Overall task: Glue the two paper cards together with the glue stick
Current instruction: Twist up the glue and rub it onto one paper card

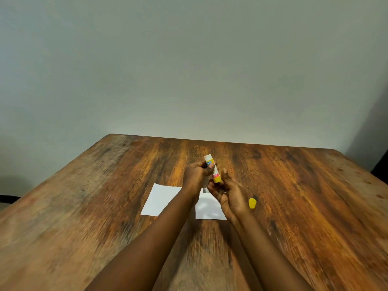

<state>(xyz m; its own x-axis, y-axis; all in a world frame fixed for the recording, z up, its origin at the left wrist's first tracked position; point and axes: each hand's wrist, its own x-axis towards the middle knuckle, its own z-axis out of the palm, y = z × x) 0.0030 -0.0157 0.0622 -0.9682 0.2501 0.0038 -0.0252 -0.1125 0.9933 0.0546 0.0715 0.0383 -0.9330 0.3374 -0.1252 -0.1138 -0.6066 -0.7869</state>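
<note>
Two white paper cards lie flat on the wooden table (105, 206): the left card (160, 199) and the right card (206, 207), side by side with a gap between them. Above them my left hand (196, 174) grips the upper part of the glue stick (214, 171), which is uncapped and stands nearly upright with its white tip up. My right hand (227, 194) pinches the yellow base of the same stick, palm turned up. The yellow cap (252, 203) lies on the table just right of my right hand. My forearms hide parts of both cards.
A plain grey wall rises behind the table's far edge (210, 140). The table's left and right edges slope toward me. A dark object (381, 166) stands past the right corner.
</note>
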